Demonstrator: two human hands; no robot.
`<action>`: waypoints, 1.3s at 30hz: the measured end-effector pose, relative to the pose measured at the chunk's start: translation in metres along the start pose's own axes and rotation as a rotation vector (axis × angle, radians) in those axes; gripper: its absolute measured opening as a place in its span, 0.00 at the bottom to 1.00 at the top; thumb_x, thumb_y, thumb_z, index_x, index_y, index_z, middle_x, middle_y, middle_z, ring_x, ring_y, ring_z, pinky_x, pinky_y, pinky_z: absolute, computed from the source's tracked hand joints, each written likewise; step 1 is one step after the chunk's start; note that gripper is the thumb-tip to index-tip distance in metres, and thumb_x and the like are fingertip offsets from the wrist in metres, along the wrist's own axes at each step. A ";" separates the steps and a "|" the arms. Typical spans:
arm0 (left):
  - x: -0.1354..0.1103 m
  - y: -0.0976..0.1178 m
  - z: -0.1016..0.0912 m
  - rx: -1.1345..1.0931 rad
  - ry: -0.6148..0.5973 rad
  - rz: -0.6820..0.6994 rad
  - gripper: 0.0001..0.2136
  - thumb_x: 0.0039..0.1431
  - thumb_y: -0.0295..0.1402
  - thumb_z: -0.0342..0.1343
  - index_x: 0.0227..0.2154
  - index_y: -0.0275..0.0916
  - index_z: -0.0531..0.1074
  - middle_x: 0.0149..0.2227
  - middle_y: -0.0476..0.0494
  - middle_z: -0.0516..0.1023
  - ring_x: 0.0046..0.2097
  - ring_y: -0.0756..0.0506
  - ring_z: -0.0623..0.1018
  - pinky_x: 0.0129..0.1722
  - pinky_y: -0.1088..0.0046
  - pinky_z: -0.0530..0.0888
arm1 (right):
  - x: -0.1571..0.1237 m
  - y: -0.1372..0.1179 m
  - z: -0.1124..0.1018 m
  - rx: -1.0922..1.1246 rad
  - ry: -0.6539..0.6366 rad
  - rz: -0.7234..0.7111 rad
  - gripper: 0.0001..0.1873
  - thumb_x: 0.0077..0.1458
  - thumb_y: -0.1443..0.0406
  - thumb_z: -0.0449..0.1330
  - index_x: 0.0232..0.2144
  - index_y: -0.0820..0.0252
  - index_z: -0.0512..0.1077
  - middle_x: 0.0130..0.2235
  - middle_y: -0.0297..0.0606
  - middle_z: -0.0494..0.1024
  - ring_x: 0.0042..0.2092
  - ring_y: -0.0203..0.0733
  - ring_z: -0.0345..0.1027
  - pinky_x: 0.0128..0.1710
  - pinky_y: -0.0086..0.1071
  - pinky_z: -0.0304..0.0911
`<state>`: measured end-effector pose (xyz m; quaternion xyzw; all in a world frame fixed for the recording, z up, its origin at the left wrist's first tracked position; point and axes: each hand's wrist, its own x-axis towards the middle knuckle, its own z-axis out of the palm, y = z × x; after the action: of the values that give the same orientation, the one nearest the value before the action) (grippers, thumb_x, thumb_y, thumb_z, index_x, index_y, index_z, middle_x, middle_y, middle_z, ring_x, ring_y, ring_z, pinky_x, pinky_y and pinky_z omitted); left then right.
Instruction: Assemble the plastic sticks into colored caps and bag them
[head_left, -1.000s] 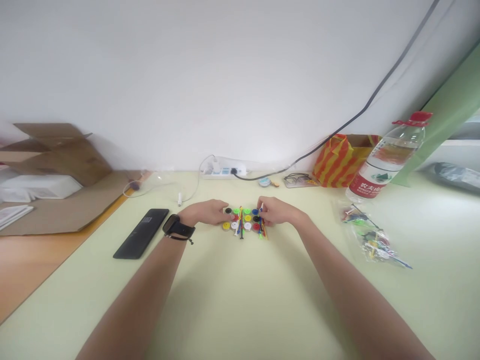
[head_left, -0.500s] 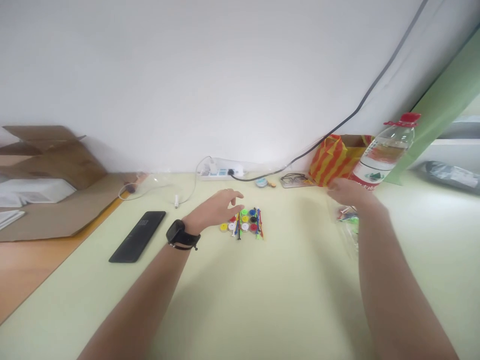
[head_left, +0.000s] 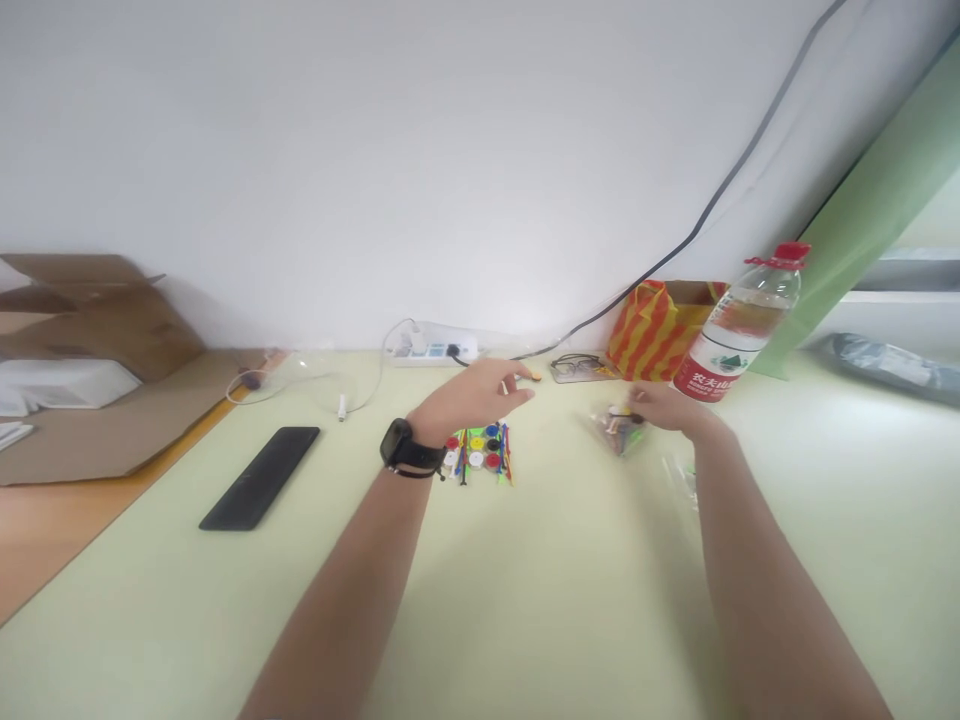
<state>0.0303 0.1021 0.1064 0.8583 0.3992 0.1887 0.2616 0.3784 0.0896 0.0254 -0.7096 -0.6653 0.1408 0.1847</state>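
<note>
My right hand (head_left: 664, 408) pinches a clear plastic bag (head_left: 619, 430) with small coloured pieces inside, lifted in front of the water bottle (head_left: 731, 335). My left hand (head_left: 484, 390), with a black watch on its wrist, hangs with thumb and fingers apart and holds nothing. Just below it on the table lie coloured round discs (head_left: 477, 460) in rows, some hidden by my wrist. Thin coloured plastic sticks (head_left: 508, 455) lie among and beside the discs. Another clear plastic bag (head_left: 681, 478) rests by my right forearm, partly hidden.
A black slab-like object (head_left: 261, 478) lies on the left of the table. Along the wall are a power strip (head_left: 439, 350) with cables, glasses (head_left: 577, 362) and a red-and-yellow striped bag (head_left: 645, 330). An open cardboard box (head_left: 97, 310) stands at far left.
My right hand has moved left, carrying the bag of small pieces away from the other bag. My left hand has shifted right, over the far side of the discs.
</note>
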 end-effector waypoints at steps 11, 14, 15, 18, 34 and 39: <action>0.030 -0.015 0.056 -0.248 -0.072 0.173 0.24 0.60 0.47 0.62 0.55 0.41 0.74 0.50 0.37 0.80 0.49 0.40 0.79 0.45 0.67 0.75 | -0.021 -0.101 -0.018 0.430 -0.340 -0.368 0.13 0.50 0.63 0.66 0.35 0.56 0.66 0.34 0.33 0.74 0.38 0.41 0.71 0.39 0.32 0.68; 0.031 -0.016 0.062 -0.333 -0.097 0.197 0.16 0.62 0.47 0.59 0.41 0.38 0.79 0.40 0.39 0.83 0.42 0.42 0.81 0.42 0.68 0.75 | -0.025 -0.101 -0.026 0.372 -0.328 -0.325 0.12 0.50 0.63 0.66 0.38 0.56 0.70 0.37 0.35 0.77 0.41 0.43 0.73 0.40 0.34 0.69; 0.031 -0.016 0.064 -0.367 -0.093 0.194 0.16 0.63 0.47 0.59 0.38 0.38 0.80 0.38 0.40 0.83 0.40 0.43 0.81 0.41 0.68 0.75 | -0.026 -0.100 -0.029 0.357 -0.330 -0.306 0.12 0.51 0.62 0.66 0.39 0.56 0.72 0.37 0.36 0.78 0.41 0.44 0.73 0.41 0.35 0.69; 0.031 -0.016 0.070 -0.432 -0.065 0.169 0.16 0.62 0.47 0.60 0.34 0.37 0.79 0.35 0.41 0.83 0.37 0.44 0.81 0.39 0.69 0.75 | -0.028 -0.094 -0.038 0.351 -0.351 -0.290 0.11 0.53 0.60 0.65 0.38 0.57 0.74 0.38 0.38 0.80 0.41 0.45 0.75 0.41 0.36 0.70; 0.037 -0.012 0.093 -0.664 0.004 0.120 0.15 0.59 0.44 0.65 0.36 0.35 0.77 0.36 0.38 0.83 0.38 0.45 0.82 0.43 0.67 0.77 | -0.030 -0.092 -0.047 0.495 -0.041 -0.393 0.16 0.55 0.55 0.66 0.43 0.57 0.75 0.45 0.42 0.80 0.45 0.47 0.74 0.49 0.40 0.70; 0.044 -0.015 0.090 -0.760 0.238 0.060 0.17 0.60 0.47 0.63 0.34 0.35 0.78 0.34 0.39 0.83 0.33 0.47 0.80 0.37 0.70 0.77 | -0.030 -0.083 -0.042 0.617 0.002 -0.233 0.29 0.55 0.52 0.68 0.55 0.51 0.67 0.48 0.42 0.78 0.48 0.48 0.73 0.49 0.42 0.70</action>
<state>0.0957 0.1179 0.0312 0.6837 0.3034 0.4287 0.5067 0.3210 0.0606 0.0986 -0.5394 -0.6678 0.3130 0.4063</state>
